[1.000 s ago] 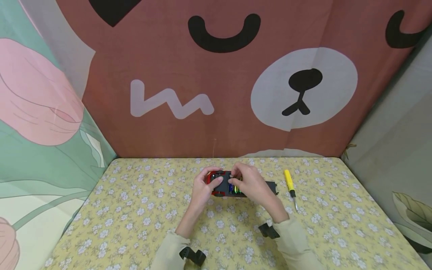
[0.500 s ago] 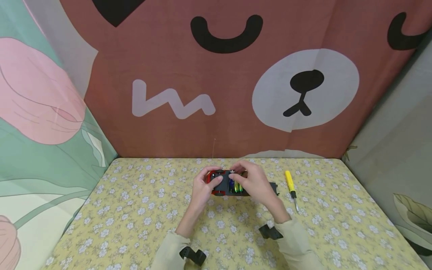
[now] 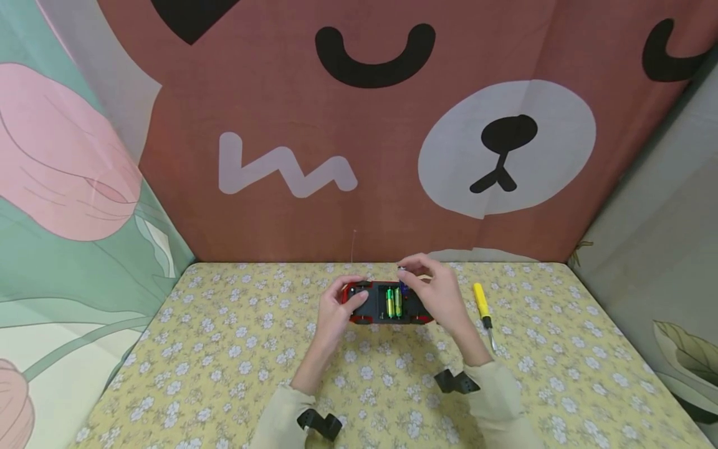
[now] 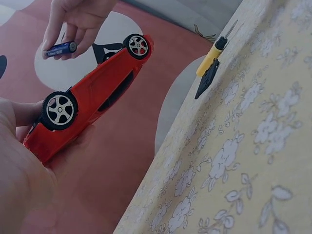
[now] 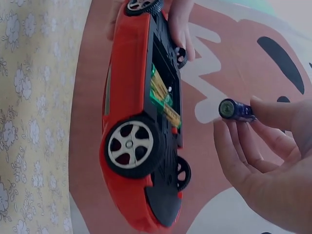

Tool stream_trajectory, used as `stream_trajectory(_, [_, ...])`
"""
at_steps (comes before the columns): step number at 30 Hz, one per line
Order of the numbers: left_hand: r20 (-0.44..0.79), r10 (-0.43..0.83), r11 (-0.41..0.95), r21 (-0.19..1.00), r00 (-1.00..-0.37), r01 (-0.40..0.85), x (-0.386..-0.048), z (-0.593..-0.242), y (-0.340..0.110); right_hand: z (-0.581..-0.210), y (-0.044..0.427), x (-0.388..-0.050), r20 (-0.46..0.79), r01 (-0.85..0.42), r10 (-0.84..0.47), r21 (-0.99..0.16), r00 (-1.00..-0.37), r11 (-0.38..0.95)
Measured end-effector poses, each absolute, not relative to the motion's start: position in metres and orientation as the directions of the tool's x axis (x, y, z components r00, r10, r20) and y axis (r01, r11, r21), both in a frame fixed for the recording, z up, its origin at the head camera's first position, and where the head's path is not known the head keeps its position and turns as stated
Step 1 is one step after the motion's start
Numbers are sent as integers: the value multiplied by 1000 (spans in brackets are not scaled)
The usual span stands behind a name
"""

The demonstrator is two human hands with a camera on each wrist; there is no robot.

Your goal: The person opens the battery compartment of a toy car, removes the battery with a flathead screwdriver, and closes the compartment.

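Observation:
A red toy car (image 5: 124, 92) is turned with its black underside up, above the table. My left hand (image 3: 331, 312) grips one end of it, thumb on the underside. In the open battery compartment sit green-and-gold batteries (image 3: 394, 302), two of them visible in the head view. My right hand (image 3: 440, 293) pinches a blue battery (image 5: 235, 110) between thumb and fingers, apart from the car. The left wrist view also shows this blue battery (image 4: 61, 49), with the car's wheels (image 4: 60, 110) facing the camera.
A yellow-handled screwdriver (image 3: 482, 307) lies on the flowered tablecloth (image 3: 224, 374) to the right. Beside it in the left wrist view is a small black cover (image 4: 207, 79). A curtain with a bear print (image 3: 280, 224) hangs behind the table.
My right hand has drawn the blue battery out of the compartment and moved up and right with it. The left hand still holds the car, which has tilted slightly.

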State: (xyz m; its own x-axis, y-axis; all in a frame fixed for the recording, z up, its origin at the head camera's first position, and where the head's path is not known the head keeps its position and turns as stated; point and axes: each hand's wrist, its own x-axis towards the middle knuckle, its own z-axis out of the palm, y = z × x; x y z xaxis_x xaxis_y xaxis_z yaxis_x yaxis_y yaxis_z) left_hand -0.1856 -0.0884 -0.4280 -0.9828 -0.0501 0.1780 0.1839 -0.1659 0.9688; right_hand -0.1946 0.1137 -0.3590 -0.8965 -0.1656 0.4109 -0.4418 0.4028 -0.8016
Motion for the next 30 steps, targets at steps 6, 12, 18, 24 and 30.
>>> stream_trajectory(6, [169, -63, -191, 965, -984, 178, -186, -428, -91, -359, 122, -198, 401, -423, -139, -829, -906, 365])
stream_trajectory(12, [164, -83, -185, 967, -983, 177, -187, -426, -95, -357, 126, -201, 351, -375, -131, -878, -927, 298])
stream_trajectory(18, [188, -93, -170, 964, -978, 202, -188, -426, -98, -358, 129, -203, 371, -388, -114, -878, -922, 280])
stream_trajectory(24, [195, -101, -174, 962, -975, 211, -189, -424, -100, -360, 134, -206, 365, -371, -75, -885, -928, 281])
stream_trajectory(30, [190, -98, -193, 959, -977, 205, -189, -424, -102, -360, 140, -209, 338, -337, -47, -899, -940, 279])
